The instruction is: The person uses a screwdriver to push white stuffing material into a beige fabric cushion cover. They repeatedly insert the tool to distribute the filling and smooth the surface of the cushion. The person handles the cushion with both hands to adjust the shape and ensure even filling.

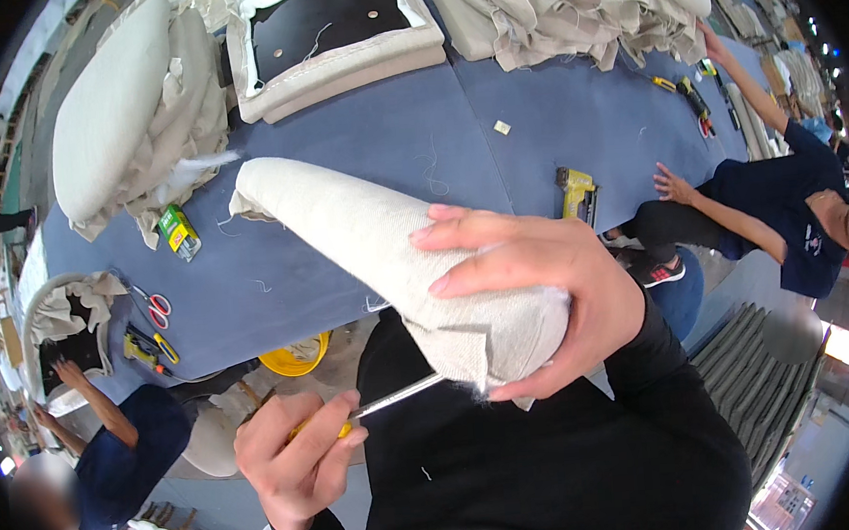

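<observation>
A beige fabric-covered cushion panel is tilted up in front of my chest, its narrow edge toward me. My right hand grips it near its close end, fingers spread over the top and thumb underneath. In my left hand is a screwdriver with a yellow handle and thin metal shaft. Its tip meets the folded fabric at the panel's lower corner, where frayed threads show. The fabric hides the very end of the tip.
On the blue-grey table are a yellow staple gun, a green staple box, red-handled scissors and stacked fabric-covered panels. A yellow bucket sits below the edge. Co-workers are at both sides.
</observation>
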`<state>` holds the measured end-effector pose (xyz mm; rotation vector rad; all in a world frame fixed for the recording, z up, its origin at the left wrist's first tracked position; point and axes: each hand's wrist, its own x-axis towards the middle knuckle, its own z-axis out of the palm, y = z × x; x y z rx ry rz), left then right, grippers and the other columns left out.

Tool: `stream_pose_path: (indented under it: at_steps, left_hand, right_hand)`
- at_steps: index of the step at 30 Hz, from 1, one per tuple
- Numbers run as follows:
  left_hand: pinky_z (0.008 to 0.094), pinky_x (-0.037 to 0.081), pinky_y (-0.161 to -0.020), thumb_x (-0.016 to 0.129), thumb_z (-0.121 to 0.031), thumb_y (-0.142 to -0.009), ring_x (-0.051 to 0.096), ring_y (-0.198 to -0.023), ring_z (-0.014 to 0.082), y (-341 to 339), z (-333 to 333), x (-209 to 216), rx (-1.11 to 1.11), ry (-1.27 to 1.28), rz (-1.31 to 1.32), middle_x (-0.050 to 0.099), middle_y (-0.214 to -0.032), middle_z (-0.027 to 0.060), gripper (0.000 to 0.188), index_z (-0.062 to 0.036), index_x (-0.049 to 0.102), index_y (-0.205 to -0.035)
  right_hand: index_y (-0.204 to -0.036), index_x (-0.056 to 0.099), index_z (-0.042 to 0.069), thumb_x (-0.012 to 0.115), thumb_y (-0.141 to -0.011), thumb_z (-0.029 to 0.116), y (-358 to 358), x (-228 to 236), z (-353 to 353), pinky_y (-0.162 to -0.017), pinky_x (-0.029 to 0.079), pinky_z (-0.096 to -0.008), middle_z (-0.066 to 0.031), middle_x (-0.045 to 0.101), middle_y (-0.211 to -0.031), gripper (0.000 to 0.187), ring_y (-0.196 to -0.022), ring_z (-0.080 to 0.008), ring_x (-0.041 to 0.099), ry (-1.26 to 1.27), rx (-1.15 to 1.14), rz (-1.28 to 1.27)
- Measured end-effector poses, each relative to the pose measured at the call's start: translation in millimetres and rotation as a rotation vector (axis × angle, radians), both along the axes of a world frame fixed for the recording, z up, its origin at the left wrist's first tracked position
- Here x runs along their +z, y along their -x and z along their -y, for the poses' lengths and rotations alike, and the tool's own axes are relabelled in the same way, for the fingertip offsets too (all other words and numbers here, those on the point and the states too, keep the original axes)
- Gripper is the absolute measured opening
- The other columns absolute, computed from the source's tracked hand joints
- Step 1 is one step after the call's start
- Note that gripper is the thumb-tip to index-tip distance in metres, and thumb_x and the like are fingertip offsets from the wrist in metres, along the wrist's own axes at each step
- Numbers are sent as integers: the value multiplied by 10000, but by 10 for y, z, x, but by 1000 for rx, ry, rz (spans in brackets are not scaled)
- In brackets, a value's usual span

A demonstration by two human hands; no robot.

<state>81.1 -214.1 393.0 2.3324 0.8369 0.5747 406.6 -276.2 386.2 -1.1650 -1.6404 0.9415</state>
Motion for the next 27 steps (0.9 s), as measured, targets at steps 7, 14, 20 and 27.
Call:
stream_pose_path:
  at_steps: [7,14,20,27]
  left_hand:
    - [319,442,-536,882,-259,-755,603,-632,200,103,-85,96,-93,18,-36,665,-809,51,315,-76,841,-1008]
    - [320,448,-549,895,-272,-777,609,-630,203,284,-83,-94,-132,112,35,682,-827,67,314,-58,829,-998]
    - [326,458,-564,901,-275,-767,615,-639,216,363,-1,-246,-105,107,80,682,-828,69,326,-55,829,-995]
    - [327,447,-549,902,-262,-752,595,-632,207,154,120,20,-49,73,9,685,-830,64,318,-63,832,-990]
  right_hand:
    - [-1266,748,-1,990,-592,185,57,-84,111,-1179,472,-521,-297,650,-1428,740,-1373,-477,615,8,47,-64]
    - [-1281,744,11,988,-575,206,79,-138,156,-1181,471,-550,-293,653,-1419,772,-1360,-474,623,-47,94,-42]
    - [-1284,721,-41,984,-591,203,10,-196,147,-1188,434,-630,-325,662,-1374,780,-1303,-465,666,-105,108,-83]
    - [-1282,714,-56,985,-586,192,90,-160,147,-1199,413,-641,-339,670,-1351,788,-1298,-448,676,-87,114,-39]
